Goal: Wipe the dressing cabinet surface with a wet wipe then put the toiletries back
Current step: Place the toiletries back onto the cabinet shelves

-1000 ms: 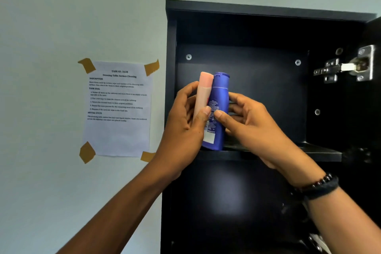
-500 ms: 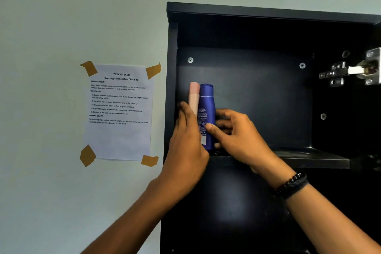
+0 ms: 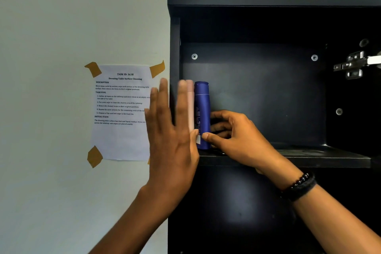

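Observation:
A blue bottle (image 3: 202,105) and a slim pink tube (image 3: 190,105) stand upright side by side at the far left of the black cabinet's shelf (image 3: 309,155). My right hand (image 3: 233,136) grips the lower part of the blue bottle, thumb in front and fingers behind it. My left hand (image 3: 171,136) is flat with fingers spread, in front of the cabinet's left wall and just left of the pink tube, holding nothing. The tube's lower end is hidden behind that hand.
The black cabinet (image 3: 257,1) hangs on a pale wall, with a metal door hinge (image 3: 354,65) at the right. A printed task sheet (image 3: 121,113) is taped to the wall left of the cabinet. The shelf to the right of the bottles is bare.
Both bottles went from being held in front of the shelf to standing at its far left. My left hand let go of the pink tube and spread flat; my right still holds the blue bottle.

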`<state>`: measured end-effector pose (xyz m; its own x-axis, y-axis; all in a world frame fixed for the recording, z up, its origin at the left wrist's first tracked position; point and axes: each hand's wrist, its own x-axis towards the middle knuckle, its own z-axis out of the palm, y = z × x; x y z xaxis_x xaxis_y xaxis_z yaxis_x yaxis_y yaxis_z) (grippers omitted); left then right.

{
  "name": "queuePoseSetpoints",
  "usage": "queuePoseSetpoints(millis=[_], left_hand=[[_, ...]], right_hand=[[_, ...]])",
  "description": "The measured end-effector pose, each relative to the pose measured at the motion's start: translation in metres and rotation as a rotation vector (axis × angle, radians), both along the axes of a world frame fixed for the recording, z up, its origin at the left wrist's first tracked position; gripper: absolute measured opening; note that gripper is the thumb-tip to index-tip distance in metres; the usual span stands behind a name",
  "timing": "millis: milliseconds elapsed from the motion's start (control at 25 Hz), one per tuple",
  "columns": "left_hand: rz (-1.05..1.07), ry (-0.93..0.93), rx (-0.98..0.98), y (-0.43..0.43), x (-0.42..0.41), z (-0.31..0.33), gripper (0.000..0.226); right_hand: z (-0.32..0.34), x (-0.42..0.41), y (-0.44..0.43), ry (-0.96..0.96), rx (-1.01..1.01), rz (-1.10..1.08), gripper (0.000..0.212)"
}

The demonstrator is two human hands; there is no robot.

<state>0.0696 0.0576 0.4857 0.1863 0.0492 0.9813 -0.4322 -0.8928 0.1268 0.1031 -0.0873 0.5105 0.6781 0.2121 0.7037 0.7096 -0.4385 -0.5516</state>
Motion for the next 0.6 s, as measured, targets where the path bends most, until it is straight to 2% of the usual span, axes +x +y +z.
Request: queuePoseSetpoints(millis=[80,160,320,440,600], left_hand=[[-0.192,0.094,-0.160,0.005,0.003,0.002,0.096],[-0.262,0.179,-0.254,0.011,0.011,0.001,0.089],[-0.265,0.183,-0.276,0.015,0.022,-0.001,0.070],[-0.263,0.197,-0.285,0.013,0.023,0.001,0.067],[-0.363,0.249,-0.296,0.014,0.021,0.002,0.068]], right_hand=[[0.001,0.001,0.004,0.013,-0.028,0.005,0.049],[0.002,0.002,0.006,0.016,-0.059,-0.006,0.049],[0.005,0.003,0.008,0.007,-0.111,-0.052,0.050],[0.006,0.002,0.010,-0.029,-0.153,-0.134,0.046],[0.007,0.003,0.012,-0.049,-0.158,-0.173,0.034]])
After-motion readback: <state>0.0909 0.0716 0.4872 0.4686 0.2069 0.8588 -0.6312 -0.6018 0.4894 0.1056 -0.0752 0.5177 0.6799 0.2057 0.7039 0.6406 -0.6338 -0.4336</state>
